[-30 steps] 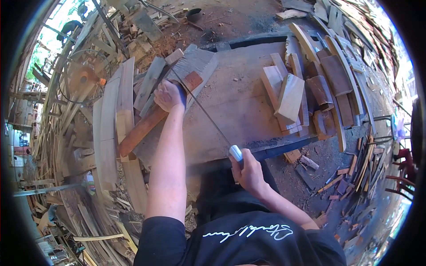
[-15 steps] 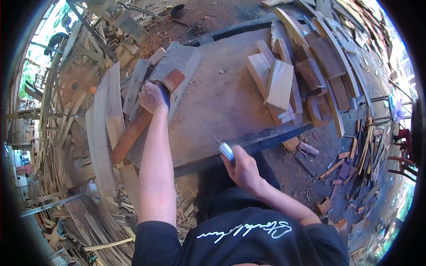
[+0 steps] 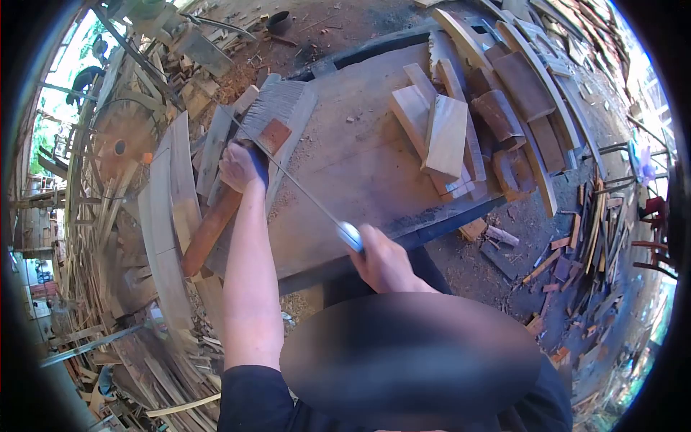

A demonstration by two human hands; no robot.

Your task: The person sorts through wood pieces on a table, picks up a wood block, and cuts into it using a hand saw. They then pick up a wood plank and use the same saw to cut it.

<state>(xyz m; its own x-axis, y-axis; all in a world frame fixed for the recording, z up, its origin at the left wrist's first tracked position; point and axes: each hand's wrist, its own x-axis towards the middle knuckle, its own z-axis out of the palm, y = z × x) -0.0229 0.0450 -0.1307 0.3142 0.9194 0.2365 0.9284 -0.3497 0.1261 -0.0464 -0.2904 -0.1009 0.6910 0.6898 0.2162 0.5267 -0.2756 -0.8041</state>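
Note:
My right hand (image 3: 381,258) is closed round the pale blue and white handle of a long thin saw (image 3: 306,191), whose blade runs up and left. At its far part the blade crosses a reddish-brown wooden piece (image 3: 209,234) beside my left hand. My left hand (image 3: 242,165) is wrapped round this piece, its fingers curled. The piece's squared end (image 3: 274,135) rests over a grooved grey block (image 3: 275,104) on the wooden worktable (image 3: 345,158).
Cut blocks (image 3: 446,137) and curved brown pieces (image 3: 498,119) are stacked on the table's right side. Long boards (image 3: 164,237) lie at the left. Scrap wood (image 3: 576,245) covers the floor at the right; a dark bowl (image 3: 278,23) stands beyond the table.
The view has shifted, so table and wood appear further left. My right hand and the saw handle have moved up and left, nearer my left hand, which still grips the reddish-brown piece.

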